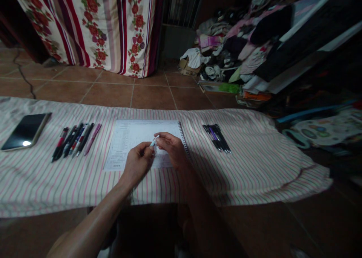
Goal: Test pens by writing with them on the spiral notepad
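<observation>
My left hand [140, 155] and my right hand [170, 145] meet above a spiral notebook [141, 129] with a printed sheet on its left side. Between their fingertips is a slim pale blue and white pen [153, 141]; most of it is hidden by the fingers. The left thumb and fingers pinch its lower end, and the right fingers close around its upper end. To the left lies a row of several pens [74, 140] in dark, red and grey colours, with a pink pen [92, 139] at its right end. Right of the notebook are several black and purple pens [217, 138].
A striped cloth [254, 156] covers the low table. A phone [26, 131] lies at its left end. Beyond the tiled floor [152, 96] hangs a floral curtain [93, 28]. Clothes [226, 43] are heaped at the back right.
</observation>
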A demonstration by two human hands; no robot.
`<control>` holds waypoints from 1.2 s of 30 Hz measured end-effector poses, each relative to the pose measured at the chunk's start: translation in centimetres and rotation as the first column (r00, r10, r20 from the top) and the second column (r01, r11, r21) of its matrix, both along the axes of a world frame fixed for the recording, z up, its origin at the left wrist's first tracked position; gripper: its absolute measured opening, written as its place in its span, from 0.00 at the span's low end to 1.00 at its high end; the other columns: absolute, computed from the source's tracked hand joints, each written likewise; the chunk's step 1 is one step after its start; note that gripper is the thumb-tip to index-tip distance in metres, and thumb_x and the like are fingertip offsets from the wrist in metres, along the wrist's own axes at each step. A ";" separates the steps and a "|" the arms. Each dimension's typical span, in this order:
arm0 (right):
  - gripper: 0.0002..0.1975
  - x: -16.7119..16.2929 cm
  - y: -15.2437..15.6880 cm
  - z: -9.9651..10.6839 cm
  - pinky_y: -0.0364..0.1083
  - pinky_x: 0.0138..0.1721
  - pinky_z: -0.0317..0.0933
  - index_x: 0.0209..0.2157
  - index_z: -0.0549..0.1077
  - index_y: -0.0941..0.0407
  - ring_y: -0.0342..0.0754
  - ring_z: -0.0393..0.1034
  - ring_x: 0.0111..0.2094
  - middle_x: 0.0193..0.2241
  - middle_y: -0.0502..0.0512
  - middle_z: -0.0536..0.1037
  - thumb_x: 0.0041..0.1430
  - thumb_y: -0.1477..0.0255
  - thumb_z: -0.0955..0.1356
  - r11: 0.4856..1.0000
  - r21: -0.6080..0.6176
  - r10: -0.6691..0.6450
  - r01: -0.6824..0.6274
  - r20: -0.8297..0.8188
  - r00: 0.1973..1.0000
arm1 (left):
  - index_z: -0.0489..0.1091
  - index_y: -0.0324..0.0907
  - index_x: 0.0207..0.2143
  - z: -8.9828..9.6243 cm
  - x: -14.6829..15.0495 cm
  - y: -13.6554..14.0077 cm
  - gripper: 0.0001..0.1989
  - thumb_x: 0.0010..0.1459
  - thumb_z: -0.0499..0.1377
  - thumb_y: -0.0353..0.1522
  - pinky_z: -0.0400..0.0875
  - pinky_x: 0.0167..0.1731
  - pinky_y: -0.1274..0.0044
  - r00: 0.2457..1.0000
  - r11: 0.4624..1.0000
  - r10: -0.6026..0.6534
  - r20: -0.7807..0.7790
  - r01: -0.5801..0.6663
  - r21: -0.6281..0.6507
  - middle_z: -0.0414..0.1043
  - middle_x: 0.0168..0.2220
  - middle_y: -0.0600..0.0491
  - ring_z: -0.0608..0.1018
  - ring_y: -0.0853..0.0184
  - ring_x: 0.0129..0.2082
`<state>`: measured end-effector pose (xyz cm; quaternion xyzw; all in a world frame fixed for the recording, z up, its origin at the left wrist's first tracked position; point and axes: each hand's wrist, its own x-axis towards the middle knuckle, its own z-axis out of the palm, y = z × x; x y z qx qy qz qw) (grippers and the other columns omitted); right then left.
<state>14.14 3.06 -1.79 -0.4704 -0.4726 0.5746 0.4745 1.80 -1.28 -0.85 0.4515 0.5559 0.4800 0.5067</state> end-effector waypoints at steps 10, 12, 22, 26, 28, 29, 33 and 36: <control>0.15 0.1 0.1 -0.2 0.41 0.28 0.60 0.32 0.74 0.57 0.41 0.66 0.26 0.24 0.50 0.73 0.41 0.64 0.70 0.999 0.030 0.010 -0.010 0.010 1.000 | 0.73 0.38 0.35 -0.3 -0.2 0.1 0.14 0.49 0.56 0.37 0.63 0.24 0.79 0.999 1.000 -0.016 -0.046 0.016 0.002 0.70 0.21 0.56 0.69 0.72 0.21; 0.15 0.1 0.1 -0.2 0.41 0.28 0.60 0.32 0.74 0.57 0.41 0.66 0.26 0.24 0.50 0.73 0.41 0.64 0.70 0.999 0.042 0.014 -0.014 0.016 1.000 | 0.73 0.38 0.35 -0.5 -0.3 0.2 0.14 0.49 0.56 0.37 0.63 0.24 0.79 0.999 1.000 -0.017 -0.050 0.017 0.001 0.70 0.22 0.56 0.69 0.71 0.21; 0.13 0.1 0.0 -0.4 0.40 0.26 0.59 0.31 0.75 0.56 0.39 0.64 0.24 0.23 0.49 0.72 0.42 0.65 0.70 0.996 0.091 0.023 -0.025 0.026 0.999 | 0.74 0.39 0.36 -1.0 -0.6 0.4 0.15 0.49 0.57 0.39 0.66 0.28 0.77 0.989 0.999 -0.012 -0.150 0.017 0.032 0.72 0.24 0.54 0.71 0.69 0.24; 0.13 0.2 0.0 -0.4 0.41 0.26 0.58 0.31 0.75 0.56 0.39 0.64 0.23 0.23 0.49 0.73 0.42 0.65 0.70 0.993 0.113 0.025 -0.031 0.060 0.998 | 0.74 0.39 0.36 -1.2 -0.7 0.4 0.15 0.50 0.57 0.39 0.66 0.29 0.76 0.985 0.999 -0.023 -0.172 0.030 0.035 0.73 0.25 0.54 0.71 0.69 0.24; 0.13 0.4 -0.1 -0.1 0.41 0.27 0.59 0.32 0.76 0.56 0.40 0.64 0.24 0.23 0.49 0.73 0.43 0.65 0.70 0.992 0.117 0.039 -0.049 0.087 0.995 | 0.74 0.39 0.36 -1.3 -0.8 0.4 0.15 0.50 0.57 0.39 0.66 0.29 0.77 0.980 0.998 -0.026 -0.197 0.036 0.046 0.73 0.25 0.54 0.71 0.69 0.24; 0.13 0.6 -0.2 0.1 0.41 0.27 0.59 0.33 0.76 0.56 0.40 0.65 0.24 0.24 0.50 0.73 0.45 0.65 0.69 0.991 0.118 0.048 -0.060 0.104 0.993 | 0.74 0.39 0.37 -1.3 -0.9 0.4 0.15 0.50 0.56 0.39 0.66 0.29 0.77 0.977 0.998 -0.027 -0.211 0.038 0.052 0.73 0.25 0.54 0.71 0.69 0.25; 0.13 1.1 -0.5 0.8 0.42 0.29 0.61 0.34 0.76 0.57 0.41 0.65 0.25 0.24 0.50 0.74 0.49 0.64 0.67 0.984 0.141 0.080 -0.105 0.175 0.981 | 0.74 0.40 0.38 -1.2 -1.0 0.3 0.15 0.51 0.56 0.38 0.67 0.30 0.76 0.962 0.998 -0.022 -0.274 0.040 0.058 0.74 0.28 0.53 0.73 0.68 0.27; 0.13 1.4 -0.6 0.9 0.41 0.28 0.60 0.34 0.76 0.57 0.41 0.65 0.25 0.23 0.50 0.74 0.50 0.64 0.67 0.981 0.150 0.088 -0.121 0.206 0.975 | 0.73 0.41 0.38 -0.9 -1.1 0.1 0.14 0.52 0.55 0.37 0.67 0.33 0.75 0.946 0.995 -0.017 -0.324 0.048 0.090 0.76 0.31 0.52 0.74 0.65 0.31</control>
